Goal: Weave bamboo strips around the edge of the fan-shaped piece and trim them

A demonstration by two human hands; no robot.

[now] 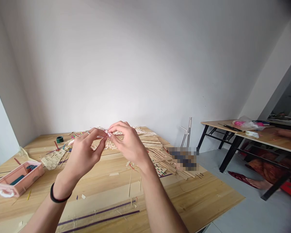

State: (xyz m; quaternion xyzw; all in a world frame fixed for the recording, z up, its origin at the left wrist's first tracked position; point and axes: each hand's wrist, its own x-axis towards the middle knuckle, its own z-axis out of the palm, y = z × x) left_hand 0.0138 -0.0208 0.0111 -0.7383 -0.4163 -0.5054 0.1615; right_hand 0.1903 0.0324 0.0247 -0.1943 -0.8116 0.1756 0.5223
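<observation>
Pinching a small piece, left hand, right hand, strips behind

Desk: smooth wood grain, slight sheen.
Strips toward far edge: matt, wood-like. Box near left edge: smooth pink plastic.

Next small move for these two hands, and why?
I'd probably tilt the right hand slightly aside for a clearer look. Its fingers come together with those of the left hand in front of the pale strips, largely hiding whatever is between them, so its state is hard to judge.
</observation>
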